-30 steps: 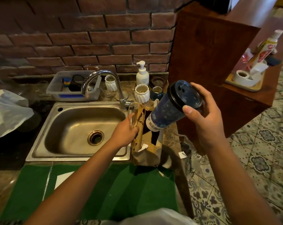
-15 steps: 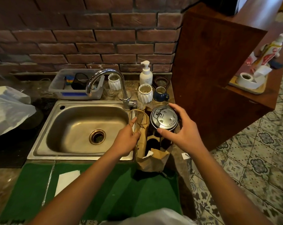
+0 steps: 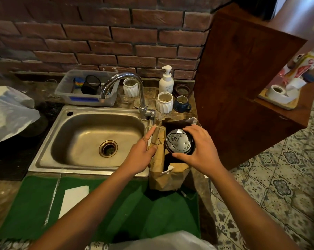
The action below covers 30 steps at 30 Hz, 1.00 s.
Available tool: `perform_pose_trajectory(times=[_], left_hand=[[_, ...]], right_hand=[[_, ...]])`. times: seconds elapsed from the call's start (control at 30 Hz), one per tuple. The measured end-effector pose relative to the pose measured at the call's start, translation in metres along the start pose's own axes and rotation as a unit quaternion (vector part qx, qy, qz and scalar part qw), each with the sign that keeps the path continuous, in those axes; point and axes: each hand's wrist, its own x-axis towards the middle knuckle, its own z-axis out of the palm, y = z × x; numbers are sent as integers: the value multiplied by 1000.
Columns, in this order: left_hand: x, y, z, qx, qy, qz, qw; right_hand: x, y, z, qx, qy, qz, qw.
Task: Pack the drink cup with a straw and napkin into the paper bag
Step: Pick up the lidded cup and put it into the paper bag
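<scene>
A brown paper bag stands open on the counter right of the sink. The drink cup, upright with its black lid showing, sits inside the bag's mouth. My right hand grips the lid's rim from the right. My left hand holds the bag's left edge and its twine handle, keeping the mouth open. A white napkin lies flat on the green mat, with a wrapped straw lying along its left side.
A steel sink with a curved faucet fills the left. White ribbed cups, a soap pump, a blue mug and a plastic tub stand behind. A wooden cabinet rises on the right; tiled floor lies beyond the counter edge.
My right hand brought the cup from tilted in the air to upright over the bag, then lowered it deeper inside. My left hand stayed on the bag's edge.
</scene>
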Motion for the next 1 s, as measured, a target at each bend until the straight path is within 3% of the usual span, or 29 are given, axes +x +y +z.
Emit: perform_pose_trajectory(times=[0.47, 0.73, 1.0], left_hand=[[1, 1, 6, 52, -18, 60, 997], [-3, 5, 5, 64, -14, 39, 997], [-5, 0, 1, 73, -2, 22, 997]], right_hand=[[44, -2, 7, -175, -126, 45, 975], [66, -19, 14, -253, -208, 82, 941], [62, -28, 15, -281, -234, 69, 928]])
